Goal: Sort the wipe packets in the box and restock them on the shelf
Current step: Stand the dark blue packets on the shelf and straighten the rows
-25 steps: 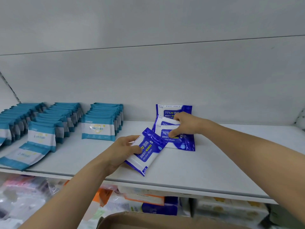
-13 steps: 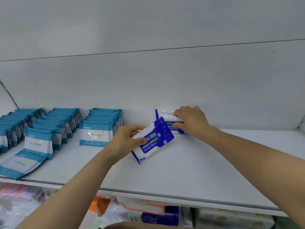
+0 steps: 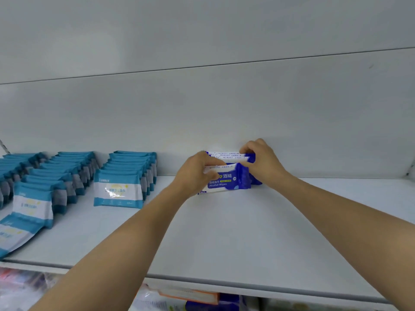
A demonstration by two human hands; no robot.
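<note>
Now that the left hand [image 3: 197, 176] has stood its dark-blue packet [image 3: 226, 178] upright before the two the right hand [image 3: 262, 162] steadies, centre frame on the shelf [image 3: 224, 232], a row begins.

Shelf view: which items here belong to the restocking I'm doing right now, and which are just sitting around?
In the job:
- front dark blue alcohol wipe packet, gripped by the left hand
- dark blue packets behind it, held upright by the right hand
- white shelf

Just sitting around:
- rows of light blue wipe packets, already shelved at left
- goods on the lower shelf
</note>
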